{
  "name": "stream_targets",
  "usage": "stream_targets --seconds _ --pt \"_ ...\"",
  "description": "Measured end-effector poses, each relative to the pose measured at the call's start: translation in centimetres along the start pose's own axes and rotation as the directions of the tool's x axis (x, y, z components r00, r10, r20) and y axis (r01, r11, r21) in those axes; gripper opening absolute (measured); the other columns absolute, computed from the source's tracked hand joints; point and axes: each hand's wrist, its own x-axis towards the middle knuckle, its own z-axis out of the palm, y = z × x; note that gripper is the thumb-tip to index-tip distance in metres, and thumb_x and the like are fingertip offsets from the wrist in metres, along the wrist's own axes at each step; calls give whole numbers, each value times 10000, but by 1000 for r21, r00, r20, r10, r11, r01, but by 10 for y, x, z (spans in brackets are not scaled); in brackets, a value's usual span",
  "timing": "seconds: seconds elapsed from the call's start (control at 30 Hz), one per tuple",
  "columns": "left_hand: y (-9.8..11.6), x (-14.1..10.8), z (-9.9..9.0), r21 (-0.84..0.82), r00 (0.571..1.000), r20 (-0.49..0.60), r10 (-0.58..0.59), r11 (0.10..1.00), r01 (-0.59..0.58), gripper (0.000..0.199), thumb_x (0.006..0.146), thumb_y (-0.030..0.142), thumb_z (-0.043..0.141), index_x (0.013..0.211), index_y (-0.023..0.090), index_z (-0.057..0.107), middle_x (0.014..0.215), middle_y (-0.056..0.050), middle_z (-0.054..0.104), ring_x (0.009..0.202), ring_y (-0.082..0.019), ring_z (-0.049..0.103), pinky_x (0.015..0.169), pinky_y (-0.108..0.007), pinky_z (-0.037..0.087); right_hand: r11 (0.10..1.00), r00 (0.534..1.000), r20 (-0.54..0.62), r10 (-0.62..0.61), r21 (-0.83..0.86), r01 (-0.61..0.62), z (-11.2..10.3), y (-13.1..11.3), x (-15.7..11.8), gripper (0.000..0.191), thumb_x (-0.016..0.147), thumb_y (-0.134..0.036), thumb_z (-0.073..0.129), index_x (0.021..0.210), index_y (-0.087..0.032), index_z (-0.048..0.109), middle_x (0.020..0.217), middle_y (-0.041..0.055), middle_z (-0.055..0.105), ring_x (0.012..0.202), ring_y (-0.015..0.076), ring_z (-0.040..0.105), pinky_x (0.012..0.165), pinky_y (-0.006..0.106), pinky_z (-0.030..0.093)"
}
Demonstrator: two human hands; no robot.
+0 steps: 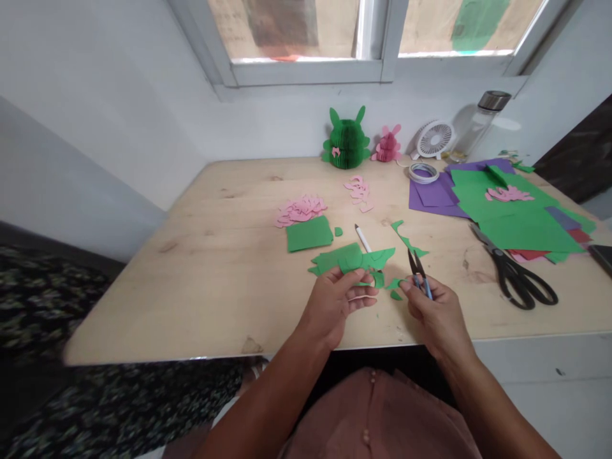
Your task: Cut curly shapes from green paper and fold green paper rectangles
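Pinched between the thumb and fingers of my left hand (337, 299) is a cut green paper piece (377, 258), held above the table. My right hand (433, 309) is closed round small scissors (419, 275), whose blades point away from me and stand apart. Its thumb is beside a small green scrap (396, 284); whether it grips the scrap is unclear. Green paper pieces (327, 258) lie just beyond my left hand, with a stack of green rectangles (310, 234) farther back. A white pen (363, 238) rests between these and a curved green strip (406, 239).
Pink cutouts (301, 210) lie behind the green stack. Large black scissors (514, 271) and green sheets (507, 210) are on the right. Along the wall stand a green paper figure (347, 143), a pink one (387, 145), a small fan (434, 139) and a bottle (478, 127).
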Motion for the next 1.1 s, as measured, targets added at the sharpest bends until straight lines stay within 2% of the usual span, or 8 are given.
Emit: stream_targets --seconds 0.23,0.33,0.47,0.6,0.7,0.87,1.0,1.1 --pt "-4 -3 3 -28 1000 9 18 999 -18 226 641 273 765 658 154 573 549 37 553 487 -96 533 539 -250 461 984 981 -94 -172 -72 165 -4 -4 5 372 686 -407 761 962 -164 709 546 -74 394 461 68 256 438 229 161" --pt "-9 -7 8 -55 1000 13 5 998 -4 218 646 271 761 666 146 584 572 25 571 514 -98 544 575 -260 475 986 986 -16 -169 -18 168 9 -5 2 331 687 -417 755 889 -158 711 556 -63 417 465 71 258 441 235 177" --pt "-17 -12 14 -80 1000 16 -20 997 21 214 644 269 765 675 141 596 605 3 596 566 -112 560 608 -274 489 980 979 31 -200 27 200 23 -8 1 285 714 -399 741 622 -169 598 537 -68 355 481 73 240 445 239 174" --pt "-16 -10 9 -36 1000 -20 21 999 -22 238 623 290 779 759 151 642 715 -17 644 651 -141 598 658 -300 498 980 976 93 -196 -4 197 21 -13 5 314 736 -375 726 588 -174 535 533 -74 302 490 75 214 446 244 152" --pt "-7 -6 3 85 984 -84 156 985 -149 257 609 287 785 817 168 692 764 -1 652 673 -116 570 628 -239 447 984 967 205 -150 -61 165 17 -18 8 311 742 -374 717 590 -175 531 529 -77 291 489 75 204 449 242 147" --pt "5 -1 0 318 985 41 168 932 -172 179 618 309 767 656 149 697 572 28 568 544 -74 439 531 -205 331 975 938 328 -109 -150 165 18 -28 14 305 740 -385 709 588 -173 552 542 -63 350 508 82 267 469 237 197" --pt "-1 3 1 245 988 -38 150 960 -137 182 615 292 756 608 155 637 576 33 549 543 -74 445 526 -200 335 978 958 252 -135 -118 169 13 -27 13 282 782 -457 667 766 -176 659 546 -72 315 485 83 229 448 238 159" --pt "-6 7 1 84 989 -84 121 990 -114 191 616 283 762 642 157 621 619 20 586 584 -95 520 587 -223 411 987 965 225 -138 -52 153 3 -16 7 393 863 -530 534 841 -167 683 526 -66 308 474 92 248 443 241 162"
